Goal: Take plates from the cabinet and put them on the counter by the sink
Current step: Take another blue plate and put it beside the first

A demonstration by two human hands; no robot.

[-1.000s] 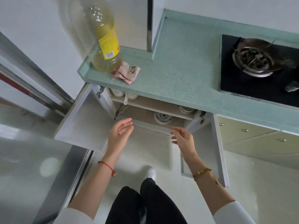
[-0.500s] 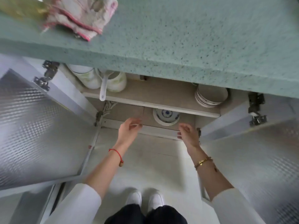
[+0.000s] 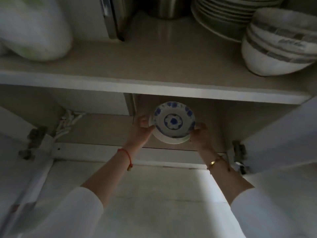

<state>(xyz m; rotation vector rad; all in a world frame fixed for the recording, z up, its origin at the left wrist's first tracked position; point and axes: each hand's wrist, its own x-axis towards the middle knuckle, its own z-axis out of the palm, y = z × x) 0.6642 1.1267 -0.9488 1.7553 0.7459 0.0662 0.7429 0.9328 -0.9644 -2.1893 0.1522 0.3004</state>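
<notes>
Dim cabinet [image 3: 154, 90]: left hand [image 3: 140, 130], right hand [image 3: 199, 134] grip blue-patterned white plates [image 3: 173, 121], seemingly stacked.

text: none you can read | plate [image 3: 172, 124]: you see only a blue flower pattern | stacked bowls [image 3: 281, 43]: grey bands, blurred, nothing legible to you

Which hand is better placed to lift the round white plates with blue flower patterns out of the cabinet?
Right, marginally. The right hand wraps the near right edge of the round white plates with blue flower patterns, seemingly underneath; the left hand grips the left rim. Using both looks safest.
</notes>
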